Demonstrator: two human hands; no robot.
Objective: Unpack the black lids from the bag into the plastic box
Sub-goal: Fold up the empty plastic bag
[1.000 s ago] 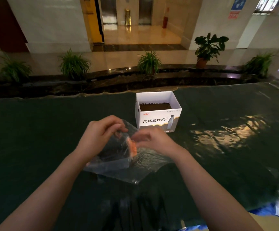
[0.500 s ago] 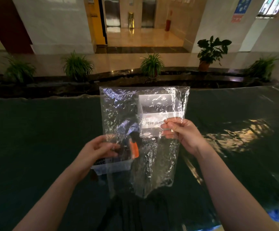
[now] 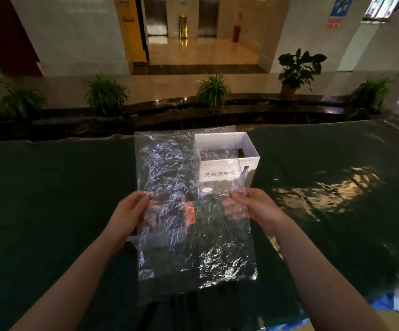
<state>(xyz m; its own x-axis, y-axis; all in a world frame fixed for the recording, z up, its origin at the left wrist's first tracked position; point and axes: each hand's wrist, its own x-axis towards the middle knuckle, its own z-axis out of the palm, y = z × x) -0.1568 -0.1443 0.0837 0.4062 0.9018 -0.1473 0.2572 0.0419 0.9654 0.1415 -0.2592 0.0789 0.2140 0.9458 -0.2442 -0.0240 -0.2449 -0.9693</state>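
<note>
A crinkled clear plastic bag [image 3: 189, 247] is held up flat in front of me, above the table. My left hand [image 3: 128, 213] pinches its left edge and my right hand [image 3: 255, 207] pinches its right edge. Through the film by my left hand shows a smaller clear packet with dark contents and an orange patch [image 3: 190, 212]; whether my left hand also holds it I cannot tell. Behind the bag stands an open white box [image 3: 251, 149] with printed lettering and something dark [image 3: 242, 152] on its bottom. The bag hides most of the box.
The table is covered with a dark green cloth [image 3: 50, 211] that shines at the right. A blue object [image 3: 389, 304] lies at the near right edge. Beyond the far edge runs a dark ledge with potted plants [image 3: 214, 91].
The bag has come up off the table and been spread flat between my hands. My right hand moved to the right, and the bag now covers most of the white box.
</note>
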